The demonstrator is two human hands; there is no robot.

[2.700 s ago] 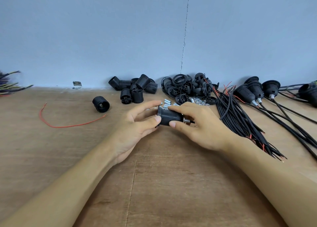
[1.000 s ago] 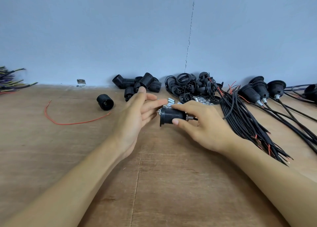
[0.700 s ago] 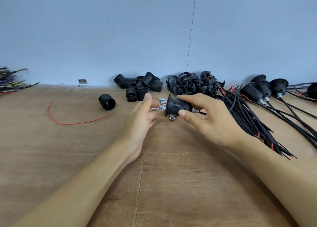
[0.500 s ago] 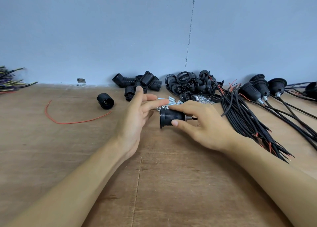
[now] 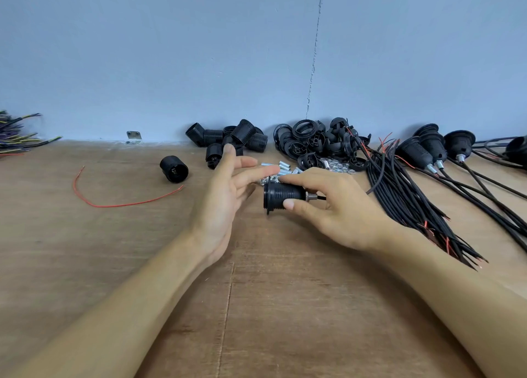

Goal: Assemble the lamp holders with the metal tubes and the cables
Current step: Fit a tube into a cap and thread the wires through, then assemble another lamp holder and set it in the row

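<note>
My right hand grips a black ribbed lamp holder lying on its side just above the wooden table; thumb and forefinger curl round its body. A short metal tube with a black cable sticks out of its right end. My left hand is just left of the holder with fingers straight and spread, holding nothing. Loose metal tubes lie behind both hands. A bundle of black cables lies to the right.
Loose black holder bodies and a pile of black rings and caps sit along the wall. One single holder and a red wire lie at the left. Assembled holders with cables lie at far right. Small nuts sit by the rings.
My left hand let go of the holder and opened beside it. My right hand briefly lifted the holder, then brought it back down to the table.
</note>
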